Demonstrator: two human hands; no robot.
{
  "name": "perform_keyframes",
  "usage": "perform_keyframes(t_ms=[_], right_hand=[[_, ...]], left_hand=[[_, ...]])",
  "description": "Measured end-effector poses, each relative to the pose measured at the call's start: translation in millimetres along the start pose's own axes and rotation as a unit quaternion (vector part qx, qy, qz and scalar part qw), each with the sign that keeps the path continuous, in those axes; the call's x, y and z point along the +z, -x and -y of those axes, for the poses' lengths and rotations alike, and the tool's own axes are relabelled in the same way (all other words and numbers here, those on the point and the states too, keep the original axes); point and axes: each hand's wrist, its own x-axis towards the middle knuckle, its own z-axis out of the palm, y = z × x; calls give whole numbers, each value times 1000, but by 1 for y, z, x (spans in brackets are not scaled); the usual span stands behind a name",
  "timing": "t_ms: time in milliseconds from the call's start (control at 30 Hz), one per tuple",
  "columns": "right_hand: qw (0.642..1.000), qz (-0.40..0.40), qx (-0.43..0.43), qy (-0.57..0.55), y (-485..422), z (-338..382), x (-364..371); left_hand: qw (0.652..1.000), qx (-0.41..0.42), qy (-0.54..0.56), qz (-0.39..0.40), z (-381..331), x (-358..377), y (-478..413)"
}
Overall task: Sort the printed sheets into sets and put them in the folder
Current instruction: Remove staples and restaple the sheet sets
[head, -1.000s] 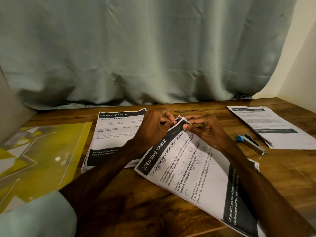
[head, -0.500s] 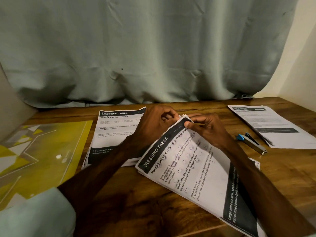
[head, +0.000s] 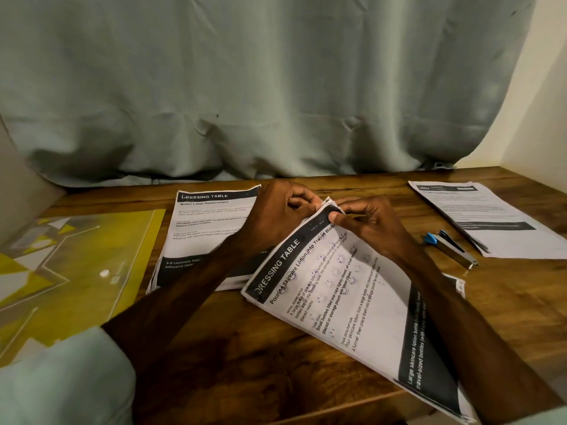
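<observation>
A set of printed sheets headed "Dressing Table" (head: 346, 299) lies slanted across the middle of the wooden table. My left hand (head: 276, 216) and my right hand (head: 365, 222) both pinch its far top corner, fingertips close together. A second "Dressing Table" stack (head: 202, 231) lies flat behind my left forearm. A third stack of sheets (head: 497, 219) sits at the far right. The yellow patterned folder (head: 70, 271) lies flat on the left, away from both hands.
A small stapler with a blue tip (head: 451, 248) lies between my right hand and the right stack. A grey-green curtain (head: 276, 87) hangs behind the table (head: 260, 348). A pale wall closes the right side.
Both hands stay at the sheet corner; the fingers have shifted slightly on it and the slanted set has barely moved.
</observation>
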Motion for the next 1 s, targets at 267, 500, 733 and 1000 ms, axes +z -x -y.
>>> perform_keyframes(t_ms=[267, 500, 733, 1000], right_hand=[[1000, 2, 5, 0, 0, 2, 0], [999, 4, 21, -26, 1, 3, 0], [1000, 8, 2, 3, 1, 3, 1], [999, -6, 36, -28, 1, 3, 2]], left_hand=[[999, 31, -11, 4, -3, 0, 1], [999, 21, -14, 26, -6, -2, -1], [999, 0, -6, 37, -9, -5, 1], [999, -12, -36, 9, -11, -4, 2]])
